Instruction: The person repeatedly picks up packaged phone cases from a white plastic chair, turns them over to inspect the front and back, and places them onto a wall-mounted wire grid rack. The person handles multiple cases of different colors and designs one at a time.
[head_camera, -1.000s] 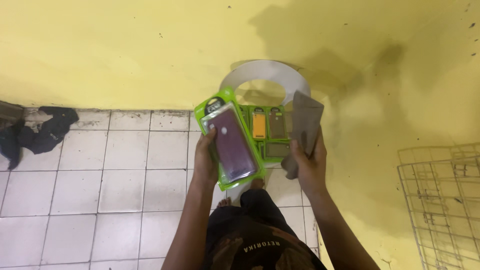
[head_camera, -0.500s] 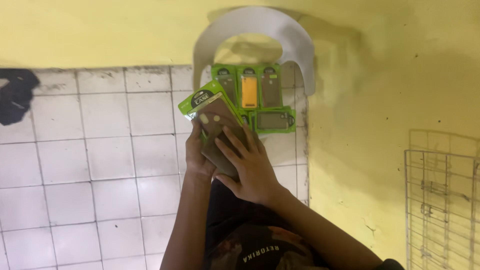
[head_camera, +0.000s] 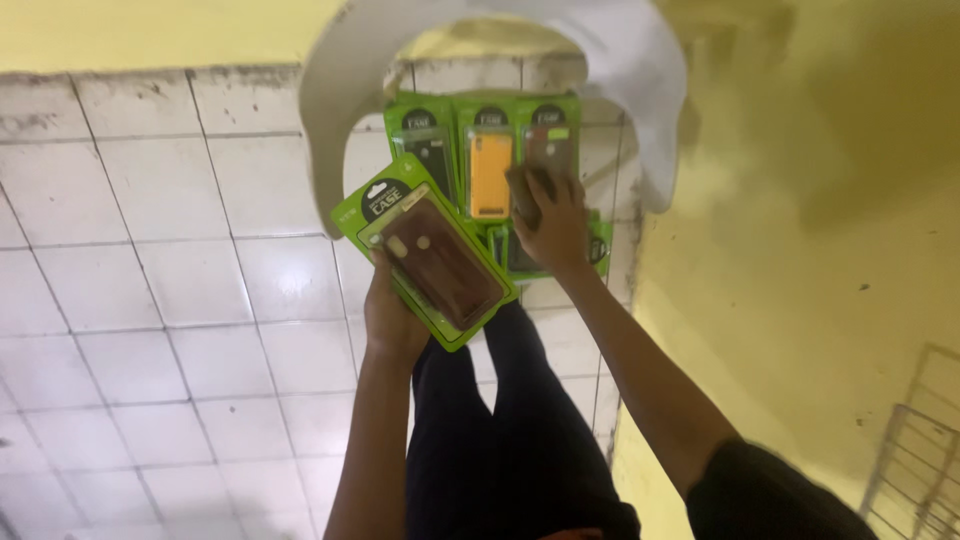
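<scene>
From the head camera, the left hand (head_camera: 392, 318) grips a phone case (head_camera: 428, 258) in green packaging by its lower edge, tilted, above the tiled floor (head_camera: 180, 300). The right hand (head_camera: 552, 222) reaches forward and presses on a brownish packaged case (head_camera: 548, 150) – it seems to be clasping it, though the fingers hide the contact. Beside it lie an orange case (head_camera: 490, 172) and a dark case (head_camera: 432, 155) – all under a white curved chair back (head_camera: 640, 90)

Held package (head_camera: 428, 262): flat green blister pack with a dark brown case, tilted in your left hand (head_camera: 392, 318).
Floor row: three green packs side by side, dark (head_camera: 428, 150), orange (head_camera: 490, 165), brownish (head_camera: 552, 140).
Contact: your right hand (head_camera: 552, 222) rests on the brownish pack.
</scene>
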